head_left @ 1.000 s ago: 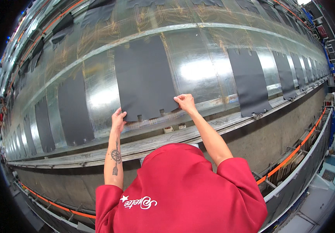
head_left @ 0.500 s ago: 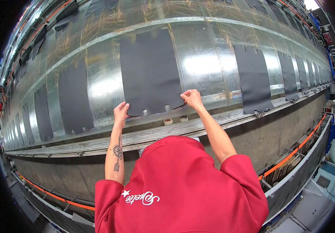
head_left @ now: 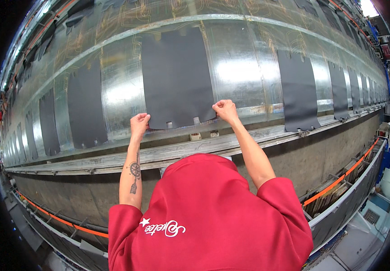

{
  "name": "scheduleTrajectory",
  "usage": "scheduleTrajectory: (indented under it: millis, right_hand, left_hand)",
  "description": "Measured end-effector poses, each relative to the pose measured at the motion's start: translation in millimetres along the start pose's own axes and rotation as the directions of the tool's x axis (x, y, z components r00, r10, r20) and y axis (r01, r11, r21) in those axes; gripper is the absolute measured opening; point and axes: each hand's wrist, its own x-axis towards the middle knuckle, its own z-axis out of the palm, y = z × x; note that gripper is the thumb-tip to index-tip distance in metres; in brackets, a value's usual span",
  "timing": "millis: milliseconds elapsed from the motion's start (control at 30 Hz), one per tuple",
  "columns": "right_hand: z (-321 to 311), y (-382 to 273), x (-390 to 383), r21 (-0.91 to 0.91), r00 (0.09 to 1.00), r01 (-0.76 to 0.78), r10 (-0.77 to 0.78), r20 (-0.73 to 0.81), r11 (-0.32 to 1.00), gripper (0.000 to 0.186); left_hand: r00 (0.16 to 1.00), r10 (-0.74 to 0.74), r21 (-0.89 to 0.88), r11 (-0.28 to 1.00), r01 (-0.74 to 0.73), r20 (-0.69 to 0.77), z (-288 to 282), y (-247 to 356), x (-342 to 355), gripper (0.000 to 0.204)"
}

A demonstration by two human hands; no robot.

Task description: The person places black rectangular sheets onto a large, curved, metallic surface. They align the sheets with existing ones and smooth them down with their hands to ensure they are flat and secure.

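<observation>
A dark grey cut fabric panel [head_left: 179, 77] lies smooth on the shiny table in front of me, with two small notches in its near edge. My left hand [head_left: 139, 125] is closed in a pinch at its near left corner. At the near right corner, my right hand [head_left: 225, 111] pinches the edge between thumb and fingers. The panel's near edge stretches between both hands. My forearms reach forward from red sleeves.
More dark grey panels lie in a row along the table, one to the left [head_left: 86, 106] and one to the right [head_left: 300, 92]. A metal rail [head_left: 172, 153] runs along the near table edge. Behind me is a rack with an orange strip [head_left: 339, 178].
Both hands have moved slightly away from me with the panel's near edge. That edge now lies flatter on the table, and both hands still pinch the corners.
</observation>
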Motion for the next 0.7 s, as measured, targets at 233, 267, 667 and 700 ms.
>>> scheduleTrajectory:
  millis: [233,267,667,700]
  right_hand:
    - [1,1,0,-0.055,0.998,0.053,-0.055,-0.035,0.997,0.029]
    - [1,3,0,-0.048,0.998,0.043,-0.045,-0.033,0.998,0.029]
    - [-13,-9,-1,-0.058,0.998,-0.005,0.009,0.069,0.998,0.030]
    - [-13,-8,-1,-0.068,0.998,0.003,0.001,0.064,0.998,0.030]
  left_hand:
    - [0.999,0.037,0.038,0.999,-0.037,0.011,-3,-10,7,0.025]
    - [0.999,0.032,0.036,0.999,-0.032,0.013,-3,-11,8,0.025]
    - [0.990,0.141,0.297,0.946,-0.130,-0.016,-8,1,3,0.028]
    - [0.990,0.141,0.305,0.944,-0.128,-0.021,-7,1,4,0.028]
